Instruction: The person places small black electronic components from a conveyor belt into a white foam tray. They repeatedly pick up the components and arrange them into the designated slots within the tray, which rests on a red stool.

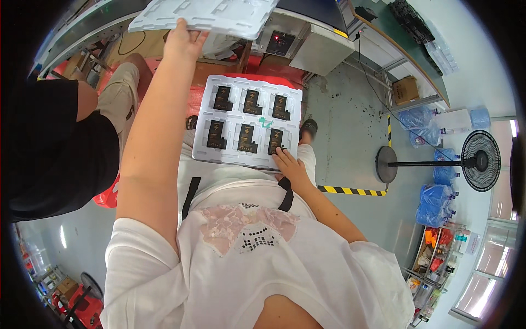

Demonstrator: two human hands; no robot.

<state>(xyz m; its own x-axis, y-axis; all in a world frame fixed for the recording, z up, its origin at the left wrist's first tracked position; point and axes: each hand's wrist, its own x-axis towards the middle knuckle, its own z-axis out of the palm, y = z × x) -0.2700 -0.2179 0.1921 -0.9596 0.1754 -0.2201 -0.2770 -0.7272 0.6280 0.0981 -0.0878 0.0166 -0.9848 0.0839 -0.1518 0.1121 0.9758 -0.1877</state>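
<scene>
Out ahead at the top, my left hand (186,41) grips the near edge of a white moulded plastic tray (205,15), its fingers against the underside and rim. A second white plastic tray (233,156) lies across my lap, holding several flat black phone batteries (247,138) in two rows. My right hand (290,165) is closed over that tray's near right corner, and its fingertips touch the lower right battery (275,140). Its thumb is mostly hidden. A green mark (265,122) shows on the tray between the rows.
Close on my left sits a person in dark clothing (60,148). A metal workbench with a control box (280,43) stands ahead. To the right are a black standing fan (480,160), wrapped blue water bottles (435,203), shelves (433,263) and striped floor tape (350,191).
</scene>
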